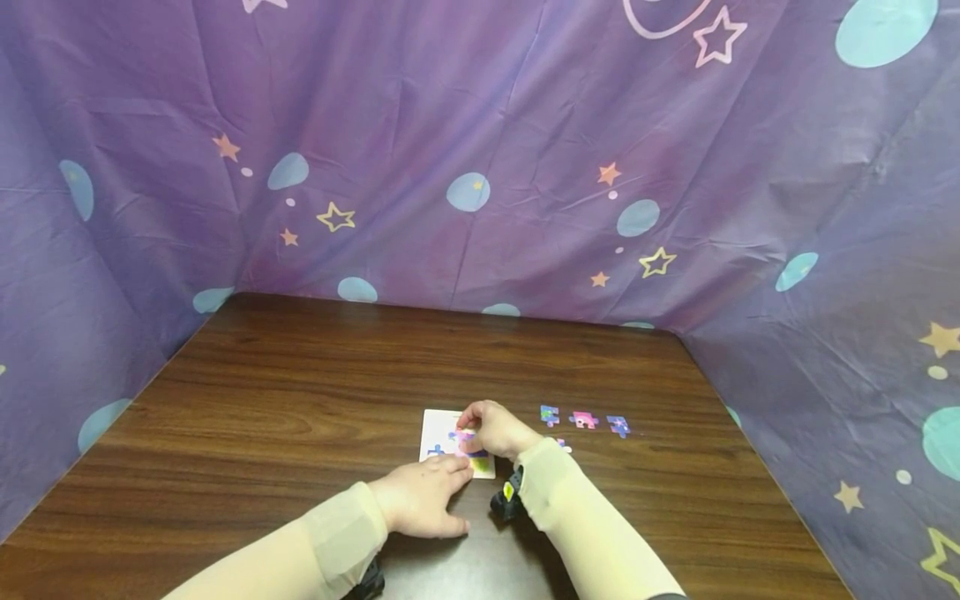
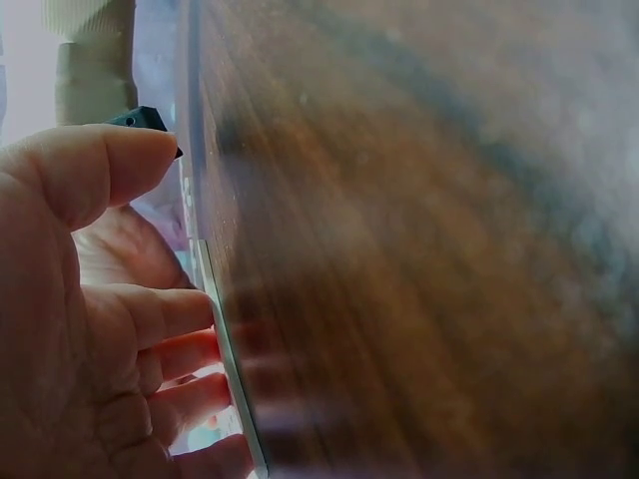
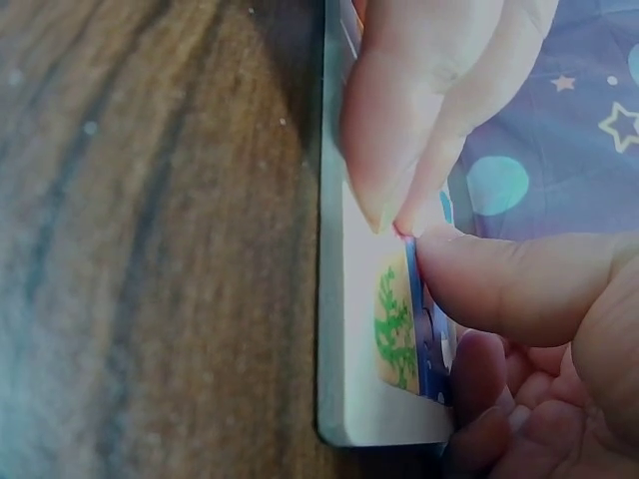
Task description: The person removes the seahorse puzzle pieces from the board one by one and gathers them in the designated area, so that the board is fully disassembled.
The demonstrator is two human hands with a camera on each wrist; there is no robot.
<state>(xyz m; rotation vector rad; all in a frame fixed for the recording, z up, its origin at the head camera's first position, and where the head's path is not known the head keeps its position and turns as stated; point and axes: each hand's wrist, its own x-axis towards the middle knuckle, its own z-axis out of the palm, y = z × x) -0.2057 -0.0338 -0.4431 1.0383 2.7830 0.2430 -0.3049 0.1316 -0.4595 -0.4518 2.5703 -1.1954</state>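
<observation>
A white puzzle board lies on the brown table, partly filled with colourful pieces. My right hand is over its right part, thumb and index finger curled round a pink puzzle piece. In the right wrist view the right thumb is down at the picture, close beside the left fingertips. My left hand lies flat with its fingers extended over the board's near edge, the thumb spread away. From the left wrist view, those fingertips touch the board. The hands hide much of the picture.
Right of the board lie loose puzzle pieces: a blue-green one, a pink one and a blue one. Another piece shows partly behind the right wrist. A purple patterned curtain surrounds the table.
</observation>
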